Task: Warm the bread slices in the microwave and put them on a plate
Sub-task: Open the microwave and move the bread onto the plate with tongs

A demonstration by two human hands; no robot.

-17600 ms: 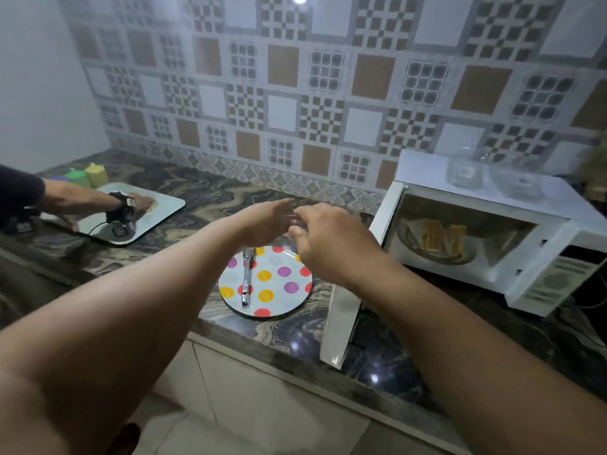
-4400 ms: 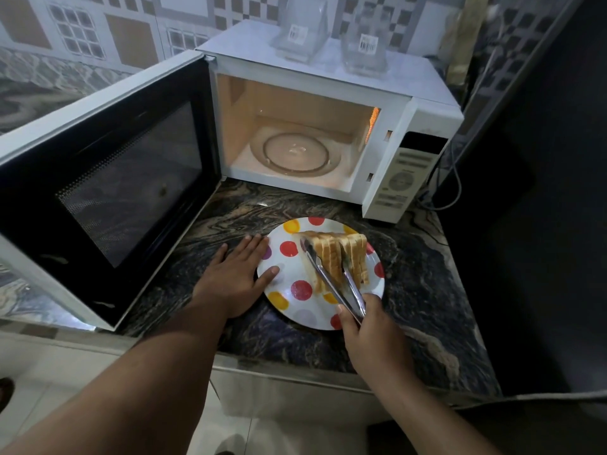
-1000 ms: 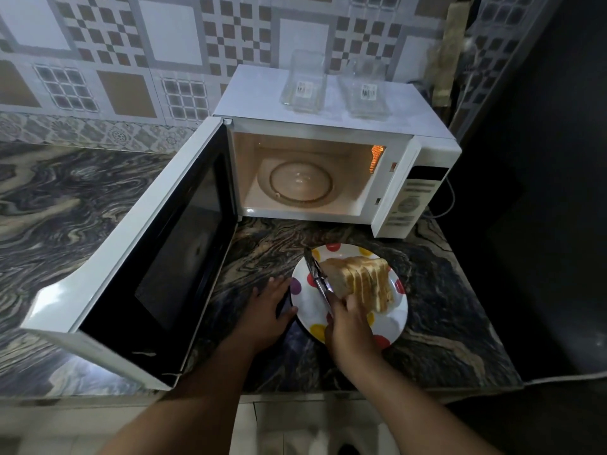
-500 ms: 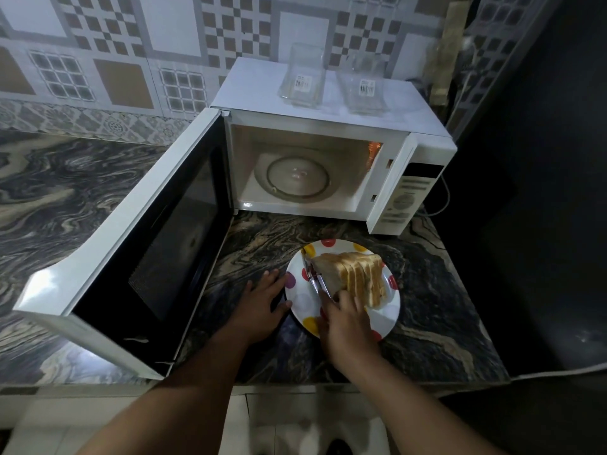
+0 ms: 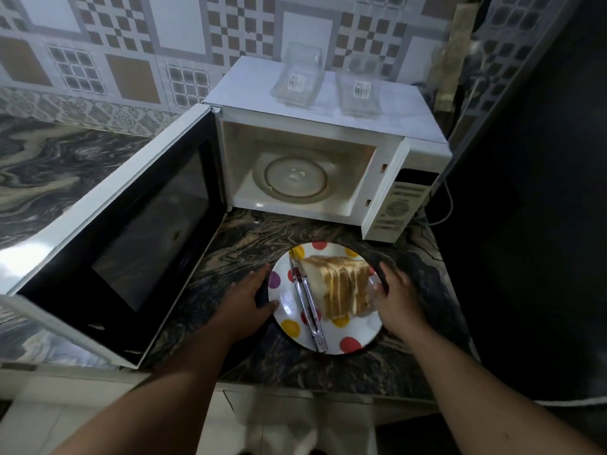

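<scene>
1. left hand (image 5: 246, 298) at left rim of round white plate with coloured polka dots (image 5: 289, 310), fingers spread, thumb on the rim; looks like a light hold, not a closed fist.
2. right hand (image 5: 392, 298) at right rim of same plate, fingers curled loosely at the edge beside the bread; cannot tell if it actually grips the rim.
3. stack of toasted bread slices (image 5: 341, 289) leans on the plate, right of centre.
4. metal tongs (image 5: 307, 302) lie on the plate just left of the bread, touching it, handle end toward the person; neither hand holds them.
5. plate sits on dark marbled stone counter (image 5: 249, 244), in front of white microwave (image 5: 328, 126).
6. microwave door (image 5: 124, 231) swung wide open to the left; glass turntable (image 5: 292, 178) inside is bare.
7. two clear plastic containers (image 5: 299, 83) on top of microwave.
8. patterned tile wall (image 5: 131, 44) behind.
</scene>
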